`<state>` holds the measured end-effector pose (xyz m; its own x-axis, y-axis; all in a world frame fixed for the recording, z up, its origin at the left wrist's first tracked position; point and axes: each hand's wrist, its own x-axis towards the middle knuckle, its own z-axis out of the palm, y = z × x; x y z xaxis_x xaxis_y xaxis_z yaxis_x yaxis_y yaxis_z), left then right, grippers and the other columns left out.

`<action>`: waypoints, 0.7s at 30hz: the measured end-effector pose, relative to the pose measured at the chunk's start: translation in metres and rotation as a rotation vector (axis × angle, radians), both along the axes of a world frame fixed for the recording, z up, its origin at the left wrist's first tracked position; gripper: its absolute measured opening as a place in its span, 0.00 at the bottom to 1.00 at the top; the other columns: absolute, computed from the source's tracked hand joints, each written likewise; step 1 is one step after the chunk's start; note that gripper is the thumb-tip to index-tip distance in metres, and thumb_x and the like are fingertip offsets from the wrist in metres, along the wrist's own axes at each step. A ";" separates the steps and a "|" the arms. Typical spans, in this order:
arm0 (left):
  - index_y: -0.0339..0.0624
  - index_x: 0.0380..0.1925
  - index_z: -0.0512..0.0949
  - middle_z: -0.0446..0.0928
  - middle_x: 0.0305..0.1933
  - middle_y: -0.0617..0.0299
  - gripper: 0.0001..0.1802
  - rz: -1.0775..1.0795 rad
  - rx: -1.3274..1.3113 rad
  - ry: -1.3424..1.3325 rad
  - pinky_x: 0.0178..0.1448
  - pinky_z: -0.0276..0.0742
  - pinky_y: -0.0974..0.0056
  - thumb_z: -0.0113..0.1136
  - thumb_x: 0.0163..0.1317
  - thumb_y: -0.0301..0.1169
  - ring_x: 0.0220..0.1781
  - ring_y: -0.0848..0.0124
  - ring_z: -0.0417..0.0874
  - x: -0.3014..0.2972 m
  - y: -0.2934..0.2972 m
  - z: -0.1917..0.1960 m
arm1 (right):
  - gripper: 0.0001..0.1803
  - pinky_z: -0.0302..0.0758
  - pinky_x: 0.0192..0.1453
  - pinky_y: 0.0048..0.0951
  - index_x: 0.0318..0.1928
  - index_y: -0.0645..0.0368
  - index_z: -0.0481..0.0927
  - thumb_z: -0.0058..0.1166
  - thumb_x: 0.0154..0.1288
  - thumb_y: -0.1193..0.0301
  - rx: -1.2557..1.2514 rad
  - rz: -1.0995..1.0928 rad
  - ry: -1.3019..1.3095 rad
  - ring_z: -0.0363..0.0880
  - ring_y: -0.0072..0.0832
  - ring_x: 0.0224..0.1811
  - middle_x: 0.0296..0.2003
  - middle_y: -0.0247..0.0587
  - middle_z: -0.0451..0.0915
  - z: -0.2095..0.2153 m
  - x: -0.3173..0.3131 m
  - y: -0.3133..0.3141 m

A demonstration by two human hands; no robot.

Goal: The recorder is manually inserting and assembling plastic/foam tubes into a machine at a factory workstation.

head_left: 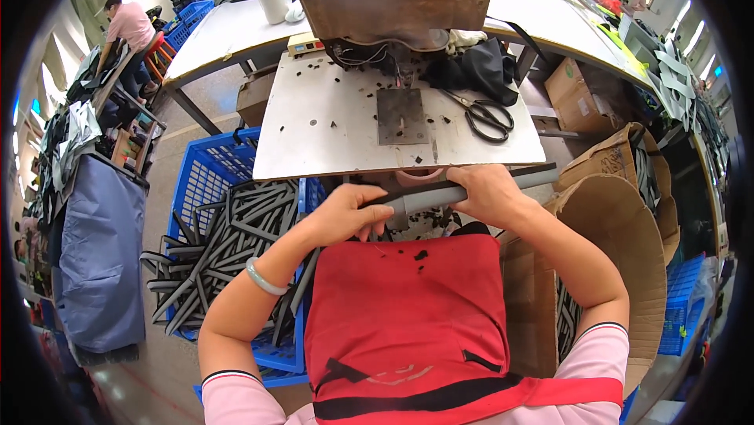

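Fingers of both hands grip one long grey-and-black strip: those of the left hand (349, 213) are pinched near one end, and those of the right hand (491, 193) wrap its upper side farther along. The grey strip (436, 199) thus spans the gap between the two sets of fingers, above the red apron (408, 291) and near the front edge of the white machine table (314, 142), just beyond the fingertips.

Likely faults, as judged from this posture: uneven pressure between the hands could twist the strip or let its black and grey layers slip out of line, since the left fingers appear to hold only a short end. The free length past the right fingers might catch on the table corner if swung forward. Farther ahead of the right fingers, the scissors (488, 120) could be knocked by a careless reach. Dark scraps (420, 255) on the apron, nearer the body than the fingers, could cling to the strip if it were lowered.

Form of the strip: slender, nearly straight, slightly tilted, its right end higher; a smooth grey face with black along the upper edge. A step shows beside the left fingertips; whether fold or overlap cannot be told.
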<state>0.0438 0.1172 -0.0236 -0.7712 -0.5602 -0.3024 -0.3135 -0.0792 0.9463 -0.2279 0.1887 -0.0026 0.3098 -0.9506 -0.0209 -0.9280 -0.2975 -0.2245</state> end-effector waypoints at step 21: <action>0.27 0.38 0.84 0.77 0.25 0.65 0.16 0.302 -0.382 0.007 0.29 0.71 0.70 0.64 0.62 0.34 0.24 0.77 0.73 -0.057 -0.095 0.042 | 0.17 0.75 0.46 0.45 0.40 0.60 0.81 0.64 0.51 0.64 -0.256 -0.180 -0.071 0.80 0.50 0.42 0.34 0.52 0.82 0.026 -0.036 -0.087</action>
<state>-0.0132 0.0217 0.0187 -0.5581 -0.8293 -0.0268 -0.3237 0.1879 0.9273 -0.2638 0.1022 0.0239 0.1281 -0.9620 0.2413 -0.9555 -0.1849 -0.2298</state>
